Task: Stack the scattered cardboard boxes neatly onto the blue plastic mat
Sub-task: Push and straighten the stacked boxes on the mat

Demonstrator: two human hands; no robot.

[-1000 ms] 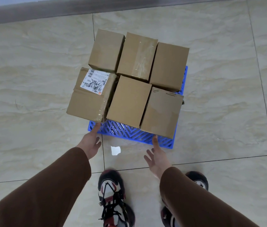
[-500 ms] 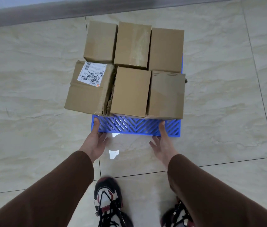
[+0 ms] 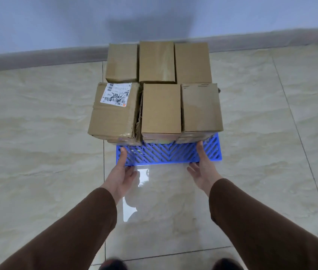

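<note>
Blue mat (image 3: 169, 154) flat on the tiled floor (image 3: 37, 133), far end close to the wall skirting (image 3: 37, 57). Cardboard boxes packed on it in two rows of three, sides touching.

Back row by the skirting: left box (image 3: 122, 62), middle box (image 3: 156, 61), right box (image 3: 192, 62). Front row: box with shipping label (image 3: 113, 112), overhanging the mat's left edge; plain box (image 3: 161, 108) in the middle; right box with tape (image 3: 201, 107). More box edges show under the front row, so there is at least a second layer; count below cannot be told.

Only the near strip of the mat is bare.

Left hand (image 3: 120, 175) at the mat's near left corner: thumb lies on top of the lattice, fingers curl under the near edge, clamped on the mat. Right hand (image 3: 203, 168) at the near edge toward the right: thumb on top of the lattice, fingers spread and reaching below the edge; whether they grip underneath cannot be told.

Both sleeves brown. Shoe tips just visible at the bottom of the view.
</note>
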